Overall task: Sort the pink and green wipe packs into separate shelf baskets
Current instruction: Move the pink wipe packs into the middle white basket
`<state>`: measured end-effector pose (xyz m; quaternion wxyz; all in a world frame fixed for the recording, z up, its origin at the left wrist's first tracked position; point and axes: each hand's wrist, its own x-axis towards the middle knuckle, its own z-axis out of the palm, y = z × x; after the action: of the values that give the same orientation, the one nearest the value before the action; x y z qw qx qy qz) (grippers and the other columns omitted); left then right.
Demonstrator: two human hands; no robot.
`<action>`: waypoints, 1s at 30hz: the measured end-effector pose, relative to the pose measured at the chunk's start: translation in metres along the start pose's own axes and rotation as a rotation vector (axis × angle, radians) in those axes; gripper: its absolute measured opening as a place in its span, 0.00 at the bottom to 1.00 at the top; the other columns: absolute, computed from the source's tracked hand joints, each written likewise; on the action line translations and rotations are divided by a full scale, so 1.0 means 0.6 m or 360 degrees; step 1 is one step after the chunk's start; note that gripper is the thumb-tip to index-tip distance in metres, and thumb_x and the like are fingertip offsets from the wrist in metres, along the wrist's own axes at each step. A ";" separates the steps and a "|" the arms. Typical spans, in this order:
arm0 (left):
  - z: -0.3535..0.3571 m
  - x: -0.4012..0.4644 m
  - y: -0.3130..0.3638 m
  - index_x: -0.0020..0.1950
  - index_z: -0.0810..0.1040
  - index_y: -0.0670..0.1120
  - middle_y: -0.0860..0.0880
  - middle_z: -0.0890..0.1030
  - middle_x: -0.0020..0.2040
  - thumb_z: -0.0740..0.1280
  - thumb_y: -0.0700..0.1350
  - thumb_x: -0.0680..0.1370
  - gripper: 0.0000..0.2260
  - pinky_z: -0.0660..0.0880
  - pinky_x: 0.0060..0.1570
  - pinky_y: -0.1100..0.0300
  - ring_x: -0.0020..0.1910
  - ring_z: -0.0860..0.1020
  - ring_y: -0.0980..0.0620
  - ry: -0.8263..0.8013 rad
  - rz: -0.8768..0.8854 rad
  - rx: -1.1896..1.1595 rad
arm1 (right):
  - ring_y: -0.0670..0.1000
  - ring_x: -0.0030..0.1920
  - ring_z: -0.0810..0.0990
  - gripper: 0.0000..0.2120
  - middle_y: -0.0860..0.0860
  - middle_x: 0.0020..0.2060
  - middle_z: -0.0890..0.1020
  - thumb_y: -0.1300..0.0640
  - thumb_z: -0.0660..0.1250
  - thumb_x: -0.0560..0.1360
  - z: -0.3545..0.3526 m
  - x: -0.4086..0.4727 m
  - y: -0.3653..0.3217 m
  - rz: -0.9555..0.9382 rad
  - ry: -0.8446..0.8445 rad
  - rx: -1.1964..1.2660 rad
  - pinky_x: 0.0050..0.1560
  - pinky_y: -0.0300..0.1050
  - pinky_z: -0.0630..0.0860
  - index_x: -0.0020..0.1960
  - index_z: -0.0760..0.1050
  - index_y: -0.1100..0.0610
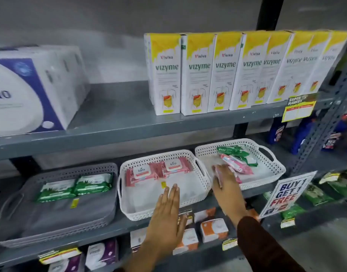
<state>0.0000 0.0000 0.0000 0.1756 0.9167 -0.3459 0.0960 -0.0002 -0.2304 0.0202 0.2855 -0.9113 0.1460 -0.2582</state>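
Head view. Landmark: middle white basket (164,183) on the grey shelf (109,230).

Inside it, two pink wipe packs (159,170) lie flat side by side against the back wall; the front floor of the basket is bare.

Left of it, just beside: grey basket (56,203) holding two green wipe packs (74,188), flat, side by side, toward the back.

Right of it, walls touching or nearly so: right white basket (241,163) with a mixed heap, green pack (234,151) at the back, pink pack (236,162) lying tilted in front of it, more green showing beneath.

Left hand (166,214): flat, fingers straight and pressed together, palm down, above the front rim of the middle basket, holding nothing.

Right hand (225,185): reaches over the near left corner of the right basket, fingers spread, resting on a blurred pink pack (217,174) at that corner. Motion blur; cannot tell whether the pack is gripped or only touched.

Above the middle basket, on the upper shelf: a row of white-and-yellow Vizyme boxes (227,73). Right of and below the right basket: "Buy 1 Get 1 Free" sign (286,193).
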 end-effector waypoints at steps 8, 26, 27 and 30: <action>0.078 0.078 0.024 0.78 0.38 0.48 0.53 0.37 0.77 0.36 0.64 0.78 0.33 0.34 0.73 0.54 0.74 0.33 0.54 -0.0118 -0.0259 0.0160 | 0.59 0.49 0.82 0.30 0.57 0.47 0.83 0.36 0.66 0.69 0.013 0.133 0.126 0.0717 -0.0368 -0.0386 0.49 0.48 0.78 0.57 0.73 0.60; 0.077 0.089 -0.054 0.77 0.55 0.43 0.47 0.53 0.77 0.44 0.63 0.81 0.31 0.46 0.70 0.47 0.76 0.48 0.45 -0.0089 -0.0757 0.0457 | 0.55 0.41 0.80 0.29 0.53 0.47 0.78 0.42 0.75 0.65 0.017 0.150 -0.034 0.0069 -0.0011 0.0068 0.36 0.44 0.77 0.61 0.70 0.50; 0.077 0.089 -0.056 0.77 0.55 0.43 0.47 0.53 0.77 0.44 0.63 0.81 0.31 0.46 0.70 0.47 0.76 0.47 0.45 -0.0099 -0.0757 0.0463 | 0.52 0.39 0.79 0.29 0.51 0.46 0.77 0.40 0.74 0.66 0.036 0.146 -0.046 0.0038 -0.0128 0.0048 0.35 0.43 0.77 0.61 0.69 0.48; 0.077 0.086 -0.055 0.76 0.59 0.43 0.46 0.58 0.76 0.46 0.62 0.81 0.30 0.49 0.70 0.45 0.76 0.51 0.44 -0.0115 -0.0726 0.0486 | 0.52 0.41 0.80 0.27 0.50 0.46 0.76 0.37 0.72 0.66 0.103 0.134 -0.066 0.0058 -0.0453 -0.0049 0.38 0.46 0.80 0.59 0.66 0.44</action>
<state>0.0628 -0.0259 -0.0355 0.0400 0.9896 -0.1181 0.0721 0.1047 -0.2048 0.0315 0.2941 -0.9402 0.1244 -0.1189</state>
